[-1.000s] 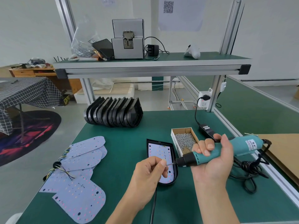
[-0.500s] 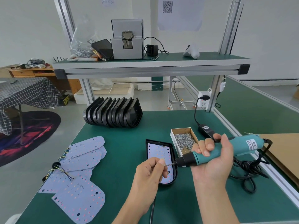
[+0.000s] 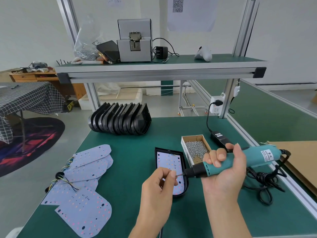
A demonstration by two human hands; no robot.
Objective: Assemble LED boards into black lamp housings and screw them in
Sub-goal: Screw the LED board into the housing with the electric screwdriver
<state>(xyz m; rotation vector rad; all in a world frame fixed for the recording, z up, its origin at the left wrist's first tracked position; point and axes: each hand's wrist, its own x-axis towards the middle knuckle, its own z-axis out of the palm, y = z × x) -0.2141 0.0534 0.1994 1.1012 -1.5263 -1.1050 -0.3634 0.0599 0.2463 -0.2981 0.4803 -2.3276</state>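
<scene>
The LED board (image 3: pixel 169 166) sits inside the black housing (image 3: pixel 186 186) at mid-table: thin, stiff, probably light, best held by the housing's rim. The left hand (image 3: pixel 158 189) pinches at the bit tip; the right hand (image 3: pixel 224 170) grips the teal screwdriver (image 3: pixel 253 158). Screw box (image 3: pixel 195 148) just beyond, green table (image 3: pixel 137 160), open workshop behind.
</scene>
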